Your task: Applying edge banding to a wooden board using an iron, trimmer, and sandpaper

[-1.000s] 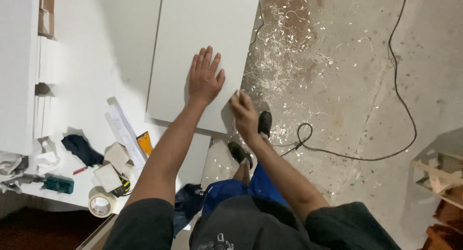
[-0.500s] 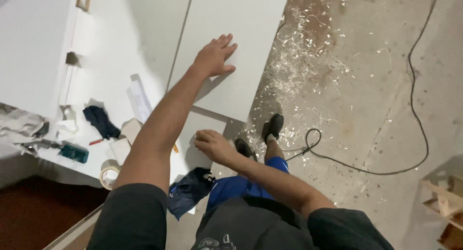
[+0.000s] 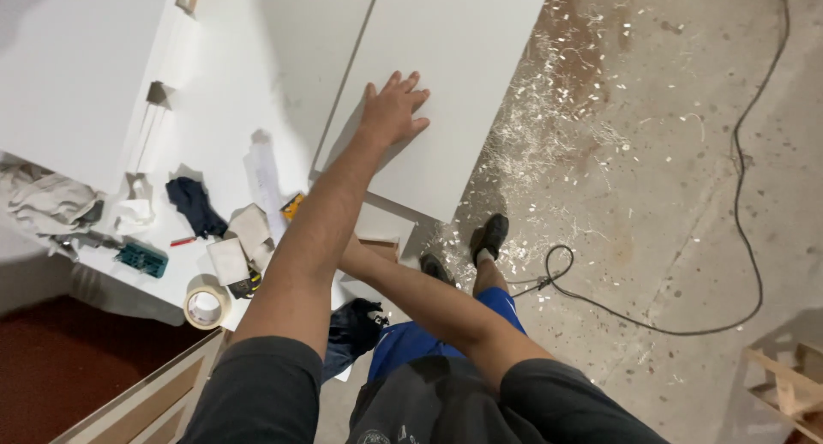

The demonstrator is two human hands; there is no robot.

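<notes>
Concrete floor; one white panel (image 3: 446, 84), two hands (image 3: 393, 110)

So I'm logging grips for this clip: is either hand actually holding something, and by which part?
The left hand only lies flat, fingers spread, on the face of the white panel. The right hand is hidden behind the left forearm, so its hold cannot be told.

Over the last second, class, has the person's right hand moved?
Yes. The right hand has dropped from the near edge of the white board to below it, now hidden behind the left forearm.
</notes>
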